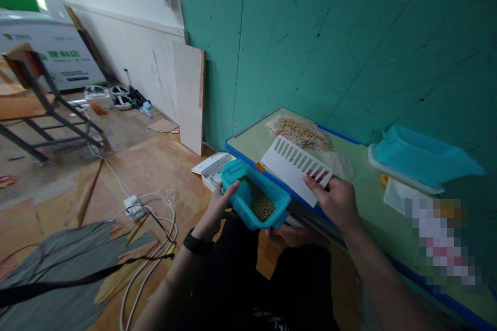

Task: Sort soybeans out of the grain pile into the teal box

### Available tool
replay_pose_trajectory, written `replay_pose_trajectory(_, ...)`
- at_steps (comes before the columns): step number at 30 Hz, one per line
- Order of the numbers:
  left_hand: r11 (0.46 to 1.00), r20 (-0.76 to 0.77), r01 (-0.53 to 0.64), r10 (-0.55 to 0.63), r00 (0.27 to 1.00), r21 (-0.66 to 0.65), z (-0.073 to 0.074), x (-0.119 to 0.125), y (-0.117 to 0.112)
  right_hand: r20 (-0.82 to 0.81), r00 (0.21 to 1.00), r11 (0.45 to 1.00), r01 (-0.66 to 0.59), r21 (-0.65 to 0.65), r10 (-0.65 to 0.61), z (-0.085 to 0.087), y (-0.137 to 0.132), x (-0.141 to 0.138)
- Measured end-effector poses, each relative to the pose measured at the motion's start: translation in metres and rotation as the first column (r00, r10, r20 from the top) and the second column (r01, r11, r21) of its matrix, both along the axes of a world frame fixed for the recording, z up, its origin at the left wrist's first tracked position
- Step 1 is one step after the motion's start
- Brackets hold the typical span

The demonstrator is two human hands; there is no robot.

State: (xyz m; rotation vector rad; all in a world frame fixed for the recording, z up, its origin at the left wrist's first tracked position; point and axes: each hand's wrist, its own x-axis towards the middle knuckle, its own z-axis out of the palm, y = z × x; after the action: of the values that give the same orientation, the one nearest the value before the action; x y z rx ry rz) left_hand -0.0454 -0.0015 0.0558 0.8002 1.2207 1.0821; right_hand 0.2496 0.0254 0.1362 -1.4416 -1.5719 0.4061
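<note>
My left hand [222,200] is closed on the left rim of a blue plastic basin [277,217], thumb over the edge. Greenish-yellow beans [262,206] lie in its bottom. The basin sits just below the table's blue edge, above my lap. In my right hand [338,200] is a white slotted scraper [297,169], pinched at its right end, with a row of slots along its far side. It rests over the table [248,140] edge beside the basin. Beyond it, tan beans [301,134] lie spread with whitish grains [341,164] on the tabletop.
A blue tray [423,155] stands on the table's right side, near a small white container [398,195] and a pixelated patch. Below the table's left corner is an open white box [212,168]. A power strip [134,208], cables and a chair [39,98] occupy the floor to the left.
</note>
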Motion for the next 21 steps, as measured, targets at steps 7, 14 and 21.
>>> replay_pose_trajectory(7,1.000,0.014,-0.004,0.004,1.000,-0.001,-0.002,-0.004,0.000,0.022,0.998,0.998,-0.060,-0.018,0.061,-0.003,0.006,-0.002)
replay_pose_trajectory(14,0.998,-0.026,-0.040,0.039,0.999,-0.039,0.002,-0.007,0.007,0.035,0.997,0.998,-0.064,0.028,0.063,0.009,0.009,-0.016)
replay_pose_trajectory(21,0.999,-0.025,-0.021,0.020,0.999,-0.032,0.004,-0.006,0.007,0.075,0.994,0.997,-0.079,0.007,0.079,0.013,0.004,-0.016)
